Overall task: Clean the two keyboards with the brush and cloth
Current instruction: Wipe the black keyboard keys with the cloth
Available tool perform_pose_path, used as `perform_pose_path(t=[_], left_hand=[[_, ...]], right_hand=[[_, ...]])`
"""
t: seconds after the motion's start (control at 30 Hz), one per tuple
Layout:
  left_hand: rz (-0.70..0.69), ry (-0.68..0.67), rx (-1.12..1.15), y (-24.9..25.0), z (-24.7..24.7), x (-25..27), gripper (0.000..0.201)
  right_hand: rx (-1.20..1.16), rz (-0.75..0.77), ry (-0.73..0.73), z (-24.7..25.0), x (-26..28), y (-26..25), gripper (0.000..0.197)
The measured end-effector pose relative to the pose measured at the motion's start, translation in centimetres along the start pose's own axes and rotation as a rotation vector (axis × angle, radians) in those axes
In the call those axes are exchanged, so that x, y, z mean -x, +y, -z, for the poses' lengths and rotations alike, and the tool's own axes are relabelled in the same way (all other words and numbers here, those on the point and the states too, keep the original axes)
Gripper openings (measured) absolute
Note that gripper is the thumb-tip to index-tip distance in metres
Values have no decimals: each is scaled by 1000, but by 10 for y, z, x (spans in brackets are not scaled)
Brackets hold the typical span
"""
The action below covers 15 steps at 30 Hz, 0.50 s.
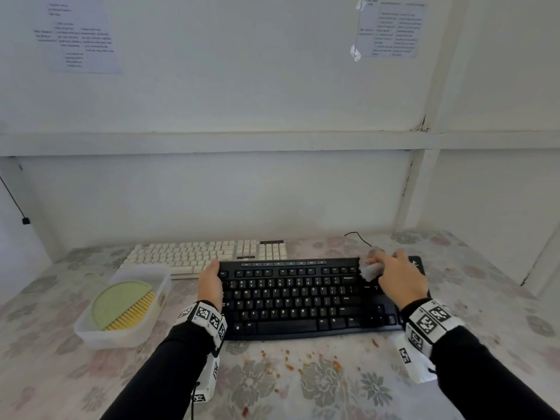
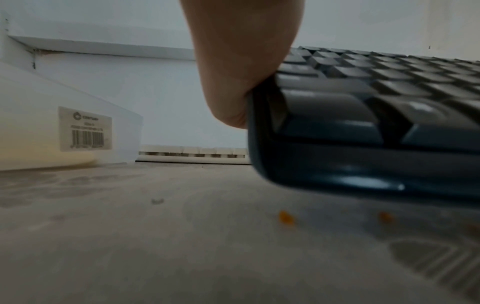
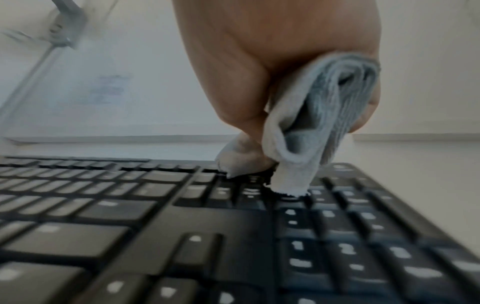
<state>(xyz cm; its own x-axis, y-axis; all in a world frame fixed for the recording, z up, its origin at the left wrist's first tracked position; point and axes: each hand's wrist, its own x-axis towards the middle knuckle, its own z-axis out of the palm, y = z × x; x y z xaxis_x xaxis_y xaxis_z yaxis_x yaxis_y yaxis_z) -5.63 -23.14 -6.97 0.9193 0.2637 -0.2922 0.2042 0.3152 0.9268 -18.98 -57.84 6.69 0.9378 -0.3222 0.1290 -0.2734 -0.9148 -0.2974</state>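
My right hand [image 1: 400,281] grips the bunched cloth [image 1: 372,268], which protrudes at 10 o'clock onto the black keyboard [image 1: 303,298]. My left hand [image 1: 209,283] clasps that keyboard's 9 o'clock edge.

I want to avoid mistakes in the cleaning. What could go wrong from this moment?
1. The right hand wipes with a bunched cloth; its loose edge could catch on keys of the black keyboard.
2. Only the left hand steadies the keyboard's edge; a hard wipe might slide it into the white keyboard.
3. Crumbs lie close before it and could get under it.
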Motion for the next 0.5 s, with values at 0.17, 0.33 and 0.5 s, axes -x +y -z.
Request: perform_pose_path(t=[0.17, 0.33, 0.5], left_hand=[[-7, -42, 13, 7, -3, 10, 98], [-36, -42, 19, 21, -8, 33, 100], [-8, -50, 15, 21, -8, 33, 86]], right_hand=[[-34, -146, 43, 9, -6, 40, 35], [56, -277, 56, 13, -9, 40, 43], [43, 36, 46, 9, 13, -39, 45]])
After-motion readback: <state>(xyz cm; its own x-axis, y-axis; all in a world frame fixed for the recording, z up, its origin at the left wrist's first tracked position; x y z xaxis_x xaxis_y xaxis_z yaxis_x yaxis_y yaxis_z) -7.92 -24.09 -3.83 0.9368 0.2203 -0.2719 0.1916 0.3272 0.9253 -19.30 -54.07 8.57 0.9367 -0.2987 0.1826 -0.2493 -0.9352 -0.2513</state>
